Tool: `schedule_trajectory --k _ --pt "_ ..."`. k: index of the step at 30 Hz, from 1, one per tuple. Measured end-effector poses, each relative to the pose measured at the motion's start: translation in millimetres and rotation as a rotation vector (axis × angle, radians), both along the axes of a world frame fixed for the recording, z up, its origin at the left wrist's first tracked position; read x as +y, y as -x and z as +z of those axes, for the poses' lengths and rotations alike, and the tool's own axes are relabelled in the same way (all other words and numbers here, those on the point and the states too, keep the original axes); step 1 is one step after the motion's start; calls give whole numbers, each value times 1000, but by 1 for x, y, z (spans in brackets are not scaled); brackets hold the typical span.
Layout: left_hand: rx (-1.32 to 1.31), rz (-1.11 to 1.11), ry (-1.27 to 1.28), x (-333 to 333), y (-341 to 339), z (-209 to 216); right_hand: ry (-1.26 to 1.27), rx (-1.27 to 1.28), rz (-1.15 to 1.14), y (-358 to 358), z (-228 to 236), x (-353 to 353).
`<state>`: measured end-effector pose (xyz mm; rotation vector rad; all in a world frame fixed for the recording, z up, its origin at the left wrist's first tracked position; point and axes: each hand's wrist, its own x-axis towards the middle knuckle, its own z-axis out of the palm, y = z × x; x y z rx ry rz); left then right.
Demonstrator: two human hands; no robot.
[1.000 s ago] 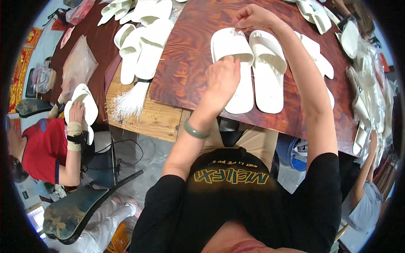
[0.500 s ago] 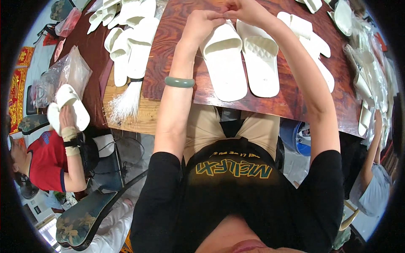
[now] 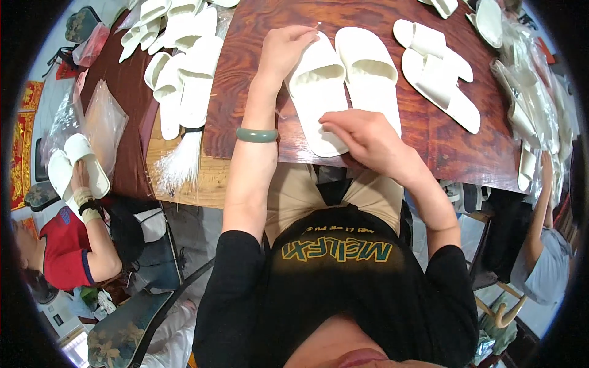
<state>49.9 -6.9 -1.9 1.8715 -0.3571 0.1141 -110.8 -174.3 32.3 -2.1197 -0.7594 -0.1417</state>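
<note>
So there's a white slipper [image 3: 314, 98] lying on the reddish wood table [image 3: 454, 159], toe pointing away, with its mate [image 3: 370, 89] just beside it on the right. Left hand [image 3: 285, 50] has its fingertips pinched together at that slipper's toe, can't make out if anything's between them, and the right hand [image 3: 373, 140] is over the heel end, fingers curled in, honestly can't tell if it's open or gripping anything

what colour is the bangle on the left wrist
The bangle on the left wrist is a plain greyish green, seen best in the head view.
</note>
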Motion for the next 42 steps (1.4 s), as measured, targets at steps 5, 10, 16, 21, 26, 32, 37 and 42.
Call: schedule_trajectory --k 5,10,16,21,26,32,37,42 --pt "-29 -26 -142 -11 -9 15 -152 24 -370 11 -8 -33" --pt "-102 -281 -207 -40 -37 25 72 171 -553 -2 -19 -52" --pt "225 -398 -142 -58 -52 10 -267 442 -578 2 -19 -61" --pt "158 -349 -189 -55 -48 3 -625 673 -554 13 -18 -60" --pt "244 -410 -118 -51 -47 4 -920 718 -541 34 -18 -53" --pt "274 -383 -61 -49 -40 5 -947 551 -609 45 -18 -45" --pt "246 -379 -101 -49 -38 5 -792 586 -620 42 -19 -37" --pt "248 -358 -105 -50 -41 0 -750 660 -585 29 -23 -35"
